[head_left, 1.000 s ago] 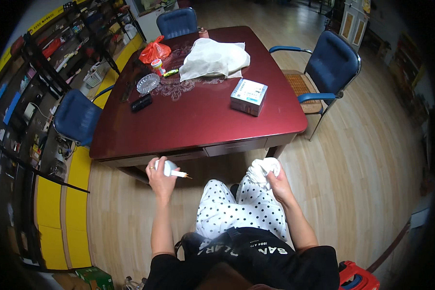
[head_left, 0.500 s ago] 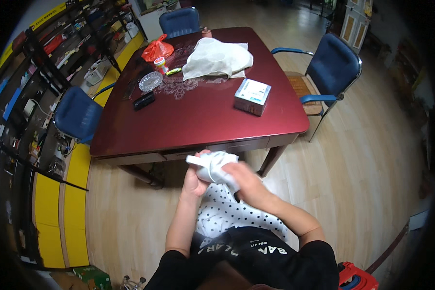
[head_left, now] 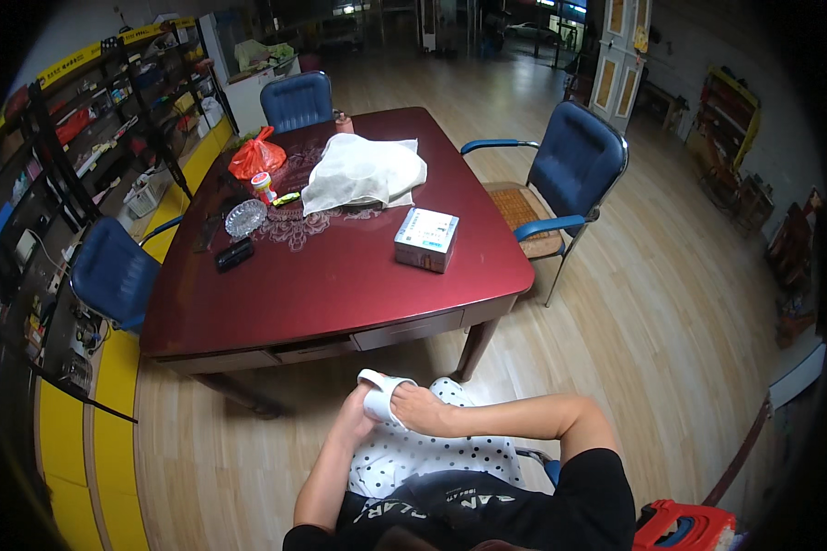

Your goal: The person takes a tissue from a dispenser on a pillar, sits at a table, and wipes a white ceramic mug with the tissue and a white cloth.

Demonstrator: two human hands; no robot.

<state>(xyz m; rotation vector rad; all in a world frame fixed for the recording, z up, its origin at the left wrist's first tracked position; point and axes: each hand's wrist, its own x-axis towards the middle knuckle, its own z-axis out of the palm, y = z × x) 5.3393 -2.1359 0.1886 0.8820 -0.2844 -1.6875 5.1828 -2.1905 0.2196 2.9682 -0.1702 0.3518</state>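
A white mug is held above my lap, tilted, with its handle at the upper left. My left hand is wrapped round its left side. My right hand reaches into the mug's mouth from the right, its fingers hidden inside. Whether a cloth or tissue is in there with them cannot be seen.
A dark red table stands just ahead, bearing a tissue box, a white cloth, a glass ashtray, a black case and a red plastic bag. Blue chairs surround it; shelves line the left.
My right hand has gone from the mug's outside into its mouth. The white tissue-like sheet around the mug is out of sight. The view has tilted up and turned right.
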